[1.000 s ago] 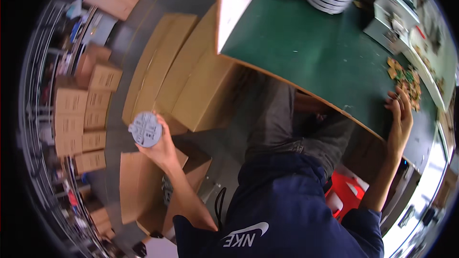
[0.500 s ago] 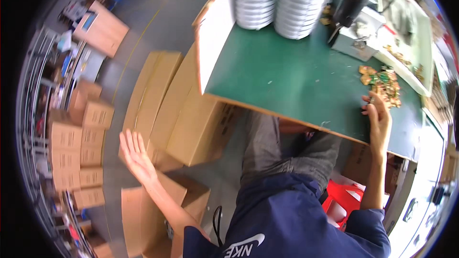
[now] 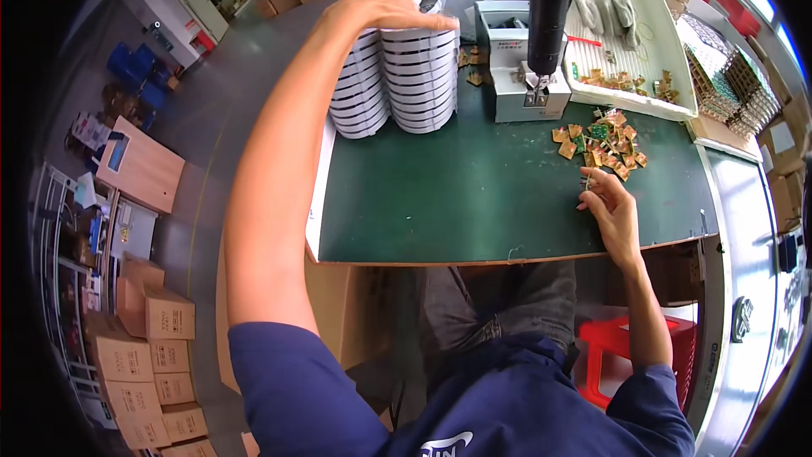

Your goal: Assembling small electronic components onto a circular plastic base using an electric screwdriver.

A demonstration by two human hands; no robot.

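My left hand (image 3: 385, 10) reaches far over two tall stacks of white round plastic housings. Its thumb lies along the near rim of the topmost housings, and the other fingers are partly hidden, curled over one at the top. Low on the right of the green table, my right hand (image 3: 611, 207) pinches a small piece between thumb and fingertips, apparently a small circuit board seen edge-on. Just beyond it lies a loose pile of small yellowish circuit boards (image 3: 622, 145), a few of them green. The right stack of housings (image 3: 419, 85) stands beside the left stack (image 3: 359, 97).
A black machine arm (image 3: 548, 13) hangs above a grey box (image 3: 529, 106). Behind the pile, a white tray (image 3: 689, 93) holds gloves and more boards. A red stool (image 3: 613, 343) stands under the table's right side; cardboard boxes (image 3: 127, 360) are stacked at left.
My left hand has swung from the open air at the left up to the housing stacks. My right hand stays by the boards, still pinching. The view has turned toward the table.
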